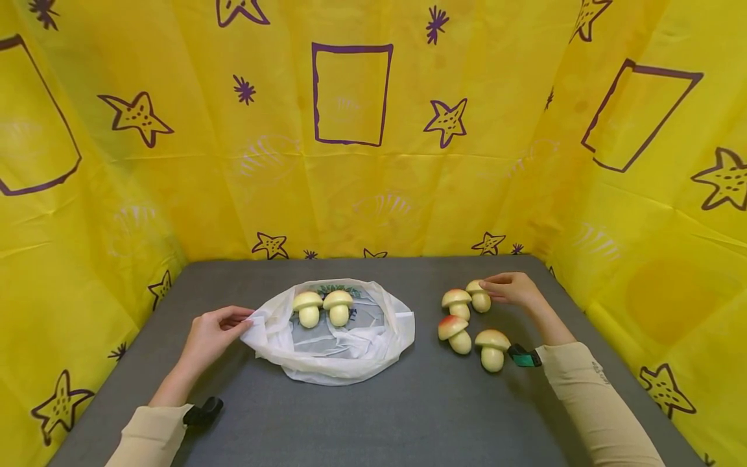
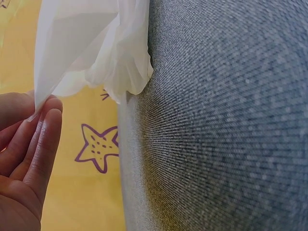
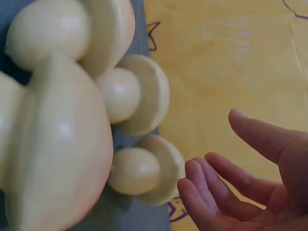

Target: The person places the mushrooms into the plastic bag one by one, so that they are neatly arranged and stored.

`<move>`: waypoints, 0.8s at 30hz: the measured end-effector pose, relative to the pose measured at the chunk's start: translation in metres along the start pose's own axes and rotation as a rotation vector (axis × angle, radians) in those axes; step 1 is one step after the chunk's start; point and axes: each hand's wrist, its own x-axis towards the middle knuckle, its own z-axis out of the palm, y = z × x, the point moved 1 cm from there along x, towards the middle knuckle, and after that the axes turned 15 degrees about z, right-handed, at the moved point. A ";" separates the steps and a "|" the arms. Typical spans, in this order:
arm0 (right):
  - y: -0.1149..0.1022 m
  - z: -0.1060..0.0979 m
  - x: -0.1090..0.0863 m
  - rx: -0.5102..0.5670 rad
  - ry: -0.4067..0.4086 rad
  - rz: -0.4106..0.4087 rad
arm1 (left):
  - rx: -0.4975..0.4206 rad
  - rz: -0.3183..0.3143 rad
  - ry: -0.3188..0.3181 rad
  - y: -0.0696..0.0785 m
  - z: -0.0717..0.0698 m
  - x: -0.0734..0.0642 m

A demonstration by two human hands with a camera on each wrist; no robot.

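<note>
I see the left hand (image 1: 213, 329) pinching the left edge of a white plastic bag (image 1: 341, 372) between thumb and fingers; two toy mushrooms (image 1: 338, 308) lie inside its mouth. The right hand (image 1: 515, 290), fingers relaxed and thumb spread, grips nothing beside the farthest mushroom (image 1: 481, 301); I cannot tell whether they touch. Three more mushrooms (image 1: 493, 350) rest nearby on the grey table (image 1: 362, 425).

seemingly a curtained-off workspace; yellow starfish-print cloth (image 1: 350, 172); grey tabletop (image 1: 350, 421)
</note>
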 end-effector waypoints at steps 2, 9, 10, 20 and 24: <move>0.003 -0.003 0.003 0.011 -0.008 0.009 | -0.006 0.003 0.007 -0.001 0.001 0.000; 0.015 -0.012 0.011 0.008 -0.011 0.047 | -0.016 0.022 0.024 -0.001 0.002 0.001; 0.017 -0.013 0.012 0.007 -0.011 0.050 | -0.015 0.021 0.023 -0.001 0.002 0.001; 0.031 -0.016 0.020 0.053 -0.044 0.075 | -0.015 0.006 0.010 -0.002 0.003 0.002; 0.038 -0.017 0.025 0.068 -0.084 0.090 | -0.015 0.010 0.010 -0.003 0.004 0.001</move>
